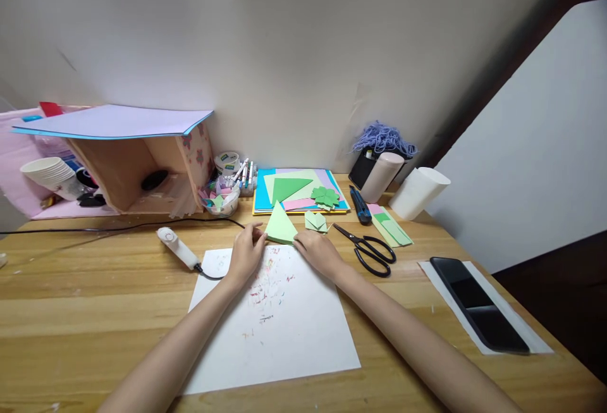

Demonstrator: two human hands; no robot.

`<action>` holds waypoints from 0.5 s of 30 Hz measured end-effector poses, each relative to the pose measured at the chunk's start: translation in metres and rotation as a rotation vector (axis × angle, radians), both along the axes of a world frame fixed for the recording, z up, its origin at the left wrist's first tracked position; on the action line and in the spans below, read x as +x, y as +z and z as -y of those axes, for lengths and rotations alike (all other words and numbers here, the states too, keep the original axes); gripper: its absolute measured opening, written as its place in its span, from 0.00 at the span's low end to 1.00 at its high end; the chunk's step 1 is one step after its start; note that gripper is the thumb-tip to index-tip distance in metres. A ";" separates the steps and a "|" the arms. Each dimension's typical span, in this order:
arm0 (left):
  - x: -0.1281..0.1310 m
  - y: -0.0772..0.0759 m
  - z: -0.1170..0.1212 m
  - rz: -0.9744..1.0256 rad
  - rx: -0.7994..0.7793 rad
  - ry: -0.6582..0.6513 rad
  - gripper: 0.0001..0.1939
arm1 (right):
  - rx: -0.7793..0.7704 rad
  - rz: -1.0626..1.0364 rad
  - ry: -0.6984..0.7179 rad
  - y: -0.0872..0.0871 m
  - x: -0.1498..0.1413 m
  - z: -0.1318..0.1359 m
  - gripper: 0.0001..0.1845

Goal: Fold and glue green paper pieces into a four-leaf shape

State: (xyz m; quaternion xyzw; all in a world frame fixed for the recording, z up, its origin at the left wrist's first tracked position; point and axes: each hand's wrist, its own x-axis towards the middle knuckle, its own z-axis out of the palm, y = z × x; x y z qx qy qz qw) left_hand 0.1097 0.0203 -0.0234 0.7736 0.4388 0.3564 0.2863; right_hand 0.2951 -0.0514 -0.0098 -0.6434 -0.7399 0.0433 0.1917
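Note:
A light green paper triangle (281,224) is held upright, point up, at the far edge of a white sheet (303,331) marked with coloured smears. My left hand (247,251) pinches its lower left corner. At its lower right corner, the fingers of my right hand (318,252) are closed on the paper. A folded pale green paper heart (315,222) lies just beyond my right hand. Behind the triangle, a darker green paper triangle (289,188) and a green paper clover (325,197) rest on stacked coloured paper (263,193).
Black scissors (374,255) and a blue utility knife (360,205) lie right of my hands. A white corded glue gun (179,248) is at left. Farther right is a black phone (478,305). Behind stand a cardboard box (194,160), a paper roll (420,193) and purple yarn (384,138).

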 end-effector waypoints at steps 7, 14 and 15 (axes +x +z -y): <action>0.001 0.003 0.003 0.068 -0.061 -0.017 0.16 | -0.022 0.054 -0.180 0.005 -0.006 -0.001 0.12; 0.000 0.004 0.004 0.038 -0.043 -0.018 0.16 | 0.031 -0.108 -0.250 0.008 -0.008 -0.002 0.07; 0.000 0.004 0.003 0.030 -0.038 -0.020 0.16 | 0.026 -0.160 -0.253 0.007 -0.007 -0.003 0.06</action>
